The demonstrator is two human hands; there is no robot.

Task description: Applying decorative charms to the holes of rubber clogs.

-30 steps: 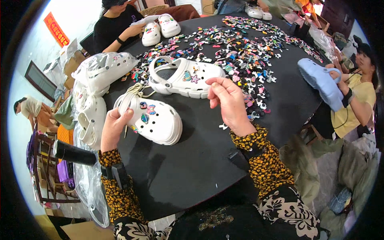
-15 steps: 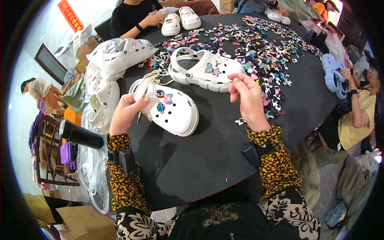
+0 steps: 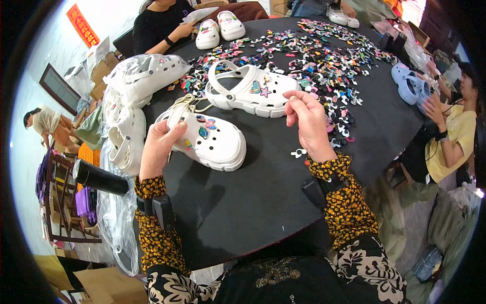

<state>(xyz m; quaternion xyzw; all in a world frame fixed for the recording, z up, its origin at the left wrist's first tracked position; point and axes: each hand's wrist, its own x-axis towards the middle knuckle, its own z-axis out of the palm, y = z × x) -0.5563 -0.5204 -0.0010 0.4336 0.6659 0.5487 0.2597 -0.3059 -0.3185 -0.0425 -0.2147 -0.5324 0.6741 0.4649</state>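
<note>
My left hand (image 3: 158,149) grips a white clog (image 3: 217,144) near its heel strap, with the thumb on top. The clog tilts over the table, its holed toe toward the right, and a few colourful shoe charms sit on its upper. My right hand (image 3: 310,124) has thumb and forefinger pinched together; whatever is between them, if anything, is too small to make out. Its fingertips are close to the toe of a second white clog (image 3: 276,96), which stands on the table with a star charm and others. A pale cord (image 3: 188,100) lies behind the held clog.
Loose shoe charms (image 3: 324,76) spread across the black table (image 3: 243,213). Bagged white clogs (image 3: 126,131) line the left edge beside a black cylinder (image 3: 101,177). Another white pair (image 3: 230,26) stands at the back. At right, a co-worker sits near blue clogs (image 3: 407,83).
The view has shifted slightly. In my left hand the clog has rolled a little, its charms now seen more edge-on. My right hand keeps its pinch. The right co-worker's hand has moved lower.
</note>
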